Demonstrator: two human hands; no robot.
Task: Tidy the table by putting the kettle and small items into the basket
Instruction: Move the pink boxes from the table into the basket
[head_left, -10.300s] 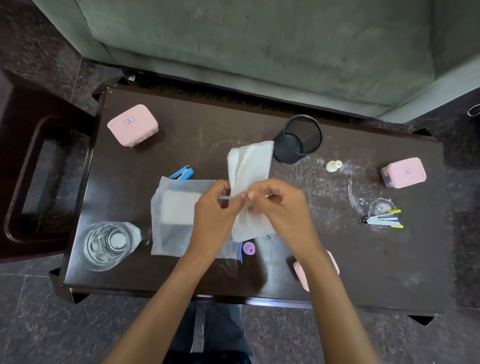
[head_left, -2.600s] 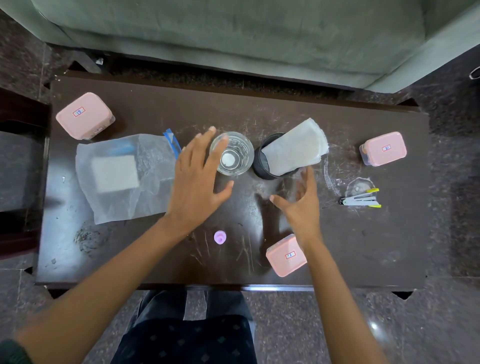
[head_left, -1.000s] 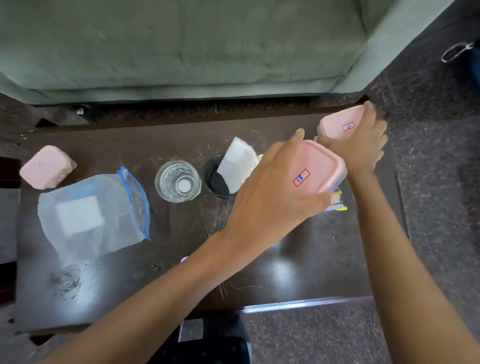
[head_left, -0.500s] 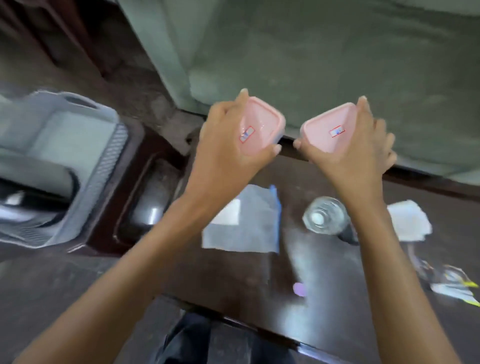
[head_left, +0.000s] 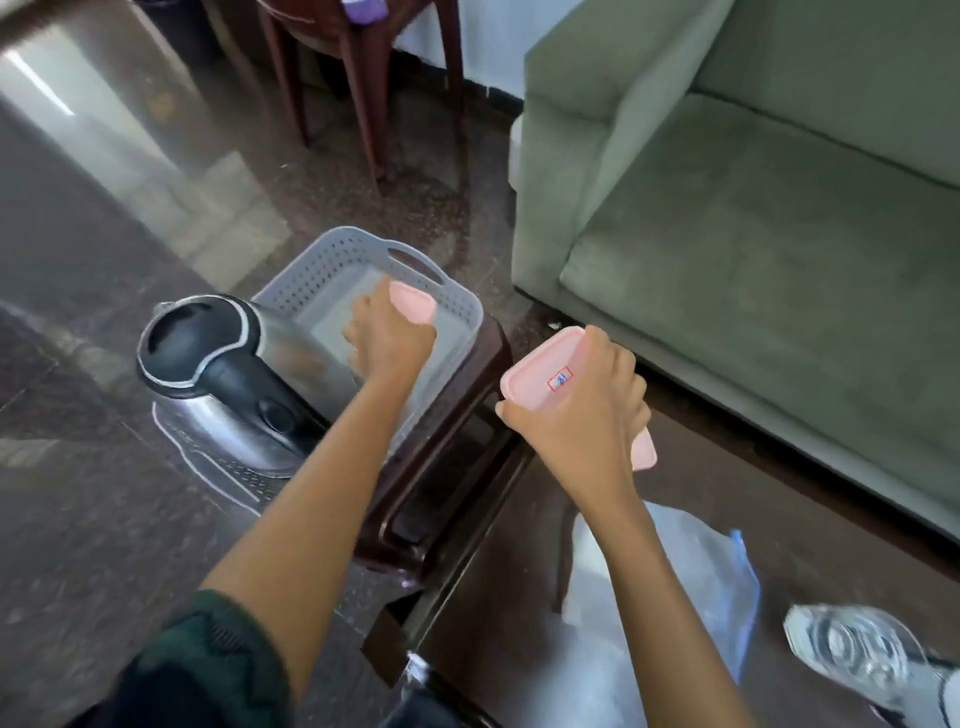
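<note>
A grey perforated basket (head_left: 457, 306) rests on a dark stool left of the table. A steel kettle (head_left: 218, 374) with a black lid and handle lies in the basket's near end. My left hand (head_left: 387, 340) is inside the basket, gripping a pink box (head_left: 413, 304). My right hand (head_left: 582, 410) holds a second pink box (head_left: 545, 379) with a red-edged label, in the air between the basket and the table. Another pink piece (head_left: 644, 449) shows just under that hand.
The dark table (head_left: 509, 587) carries a clear plastic bag with a blue zip (head_left: 691, 582) and a glass of water (head_left: 857, 649). A green sofa (head_left: 753, 218) stands behind. A wooden chair (head_left: 358, 78) is at the top, on a stone floor.
Both hands picked up a pink box each and carried them left. The view swung from the table to the basket; my left hand now reaches down into it.
</note>
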